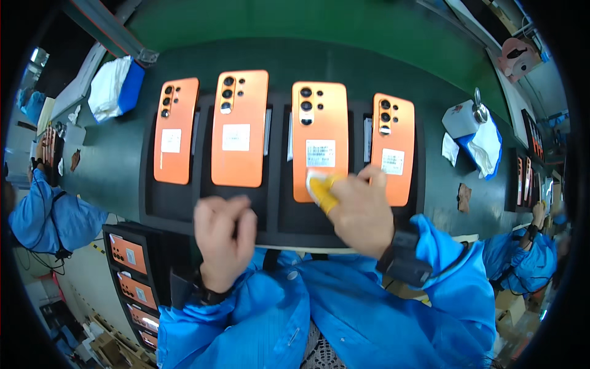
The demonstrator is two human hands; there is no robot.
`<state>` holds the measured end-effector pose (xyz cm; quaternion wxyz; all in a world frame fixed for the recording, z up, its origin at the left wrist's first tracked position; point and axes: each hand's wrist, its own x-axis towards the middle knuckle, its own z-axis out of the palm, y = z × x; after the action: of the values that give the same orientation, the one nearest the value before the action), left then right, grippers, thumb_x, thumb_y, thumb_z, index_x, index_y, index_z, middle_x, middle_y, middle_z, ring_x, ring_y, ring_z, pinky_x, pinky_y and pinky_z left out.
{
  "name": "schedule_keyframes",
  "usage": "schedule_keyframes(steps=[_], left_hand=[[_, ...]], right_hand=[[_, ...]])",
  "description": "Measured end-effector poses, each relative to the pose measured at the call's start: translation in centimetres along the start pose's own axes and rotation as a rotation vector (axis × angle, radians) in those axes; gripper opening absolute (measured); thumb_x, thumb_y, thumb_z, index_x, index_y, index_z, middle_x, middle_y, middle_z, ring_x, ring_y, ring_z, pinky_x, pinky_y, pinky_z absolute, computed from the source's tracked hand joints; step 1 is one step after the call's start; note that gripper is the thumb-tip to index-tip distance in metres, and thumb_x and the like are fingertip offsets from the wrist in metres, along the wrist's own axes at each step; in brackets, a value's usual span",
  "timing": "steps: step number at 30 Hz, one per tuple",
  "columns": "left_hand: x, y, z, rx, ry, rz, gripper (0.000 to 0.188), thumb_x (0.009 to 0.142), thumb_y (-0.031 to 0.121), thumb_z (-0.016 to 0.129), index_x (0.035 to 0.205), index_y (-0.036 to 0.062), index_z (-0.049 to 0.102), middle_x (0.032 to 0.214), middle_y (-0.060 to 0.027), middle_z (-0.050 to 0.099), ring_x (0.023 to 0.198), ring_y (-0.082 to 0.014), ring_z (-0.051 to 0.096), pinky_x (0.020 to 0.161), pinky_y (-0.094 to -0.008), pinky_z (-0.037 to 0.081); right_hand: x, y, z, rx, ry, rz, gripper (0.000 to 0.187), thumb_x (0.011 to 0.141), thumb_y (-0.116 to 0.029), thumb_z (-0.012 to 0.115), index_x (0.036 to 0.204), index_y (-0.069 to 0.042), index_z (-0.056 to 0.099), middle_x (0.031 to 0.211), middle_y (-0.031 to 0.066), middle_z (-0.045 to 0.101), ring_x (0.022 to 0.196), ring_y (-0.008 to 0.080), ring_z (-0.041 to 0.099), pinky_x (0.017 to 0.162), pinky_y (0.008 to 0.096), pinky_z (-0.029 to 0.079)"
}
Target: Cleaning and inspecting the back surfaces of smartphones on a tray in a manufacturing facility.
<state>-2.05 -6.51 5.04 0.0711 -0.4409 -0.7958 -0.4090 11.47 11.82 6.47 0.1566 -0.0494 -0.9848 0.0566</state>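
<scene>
Four orange phones lie face down in a black foam tray [147, 200], each with a white label and dark camera lenses. On the third phone [329, 117] from the left, my right hand [365, 212] presses a small white wipe [316, 187] against the lower back. Yellow covers [326, 198] sit on fingers of that hand. My left hand [224, 240], slightly blurred, hovers over the tray's front edge with its fingers curled in and nothing visible in them. It is nearest the second phone [239, 166]. The first phone [172, 117] and the rightmost phone [393, 129] lie untouched.
White wipes in a blue pack [126, 86] stand at the far left. A white pump bottle [461, 120] and another blue wipe pack [482, 147] are at the right, with a brown scrap [464, 197]. More phones [129, 252] fill a tray at lower left. Co-workers [58, 212] sit on both sides.
</scene>
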Motion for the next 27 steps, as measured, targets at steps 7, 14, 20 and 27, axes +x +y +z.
schedule_keyframes(steps=[7, 14, 20, 27], left_hand=[[-0.6, -0.1, 0.1, 0.118, -0.362, 0.308, 0.059, 0.054, 0.049, 0.08, 0.084, 0.0039, 0.056, 0.081, -0.0104, 0.049, 0.078, -0.0303, 0.049, 0.071, -0.0399, 0.038], [-1.8, 0.5, 0.4, 0.221, -0.319, 0.297, 0.061, 0.051, 0.045, 0.084, 0.076, 0.0027, 0.048, 0.078, -0.012, 0.045, 0.072, -0.0299, 0.047, 0.06, -0.0403, 0.037], [-1.5, 3.6, 2.3, 0.096, -0.331, 0.297, 0.053, 0.05, 0.034, 0.088, 0.076, 0.0025, 0.055, 0.08, -0.0129, 0.051, 0.075, -0.0313, 0.052, 0.063, -0.0398, 0.041], [-1.0, 4.5, 3.6, 0.022, -0.367, 0.251, 0.048, 0.059, 0.043, 0.082, 0.077, 0.0048, 0.06, 0.08, -0.0092, 0.053, 0.073, -0.0277, 0.052, 0.066, -0.0373, 0.04]], right_hand=[[-1.4, 4.2, -5.8, 0.142, 0.094, 0.297, 0.031, 0.072, 0.0, 0.06, 0.099, -0.01, 0.072, 0.085, 0.004, 0.059, 0.079, 0.0196, 0.052, 0.076, 0.0385, 0.031], [-7.2, 17.0, -12.1, -0.47, 0.441, 0.767, 0.017, 0.069, 0.0, 0.061, 0.083, 0.0, 0.07, 0.093, 0.0106, 0.06, 0.083, 0.0276, 0.056, 0.079, 0.0407, 0.033], [-6.2, 19.4, -11.2, -0.575, 0.365, 0.684, 0.017, 0.069, -0.002, 0.062, 0.083, -0.004, 0.071, 0.091, 0.0086, 0.061, 0.084, 0.0248, 0.057, 0.08, 0.041, 0.034], [-5.4, 20.4, -10.9, -0.608, 0.253, 0.829, 0.02, 0.066, 0.0, 0.06, 0.083, -0.005, 0.07, 0.092, 0.0075, 0.062, 0.085, 0.0263, 0.059, 0.076, 0.0418, 0.036]])
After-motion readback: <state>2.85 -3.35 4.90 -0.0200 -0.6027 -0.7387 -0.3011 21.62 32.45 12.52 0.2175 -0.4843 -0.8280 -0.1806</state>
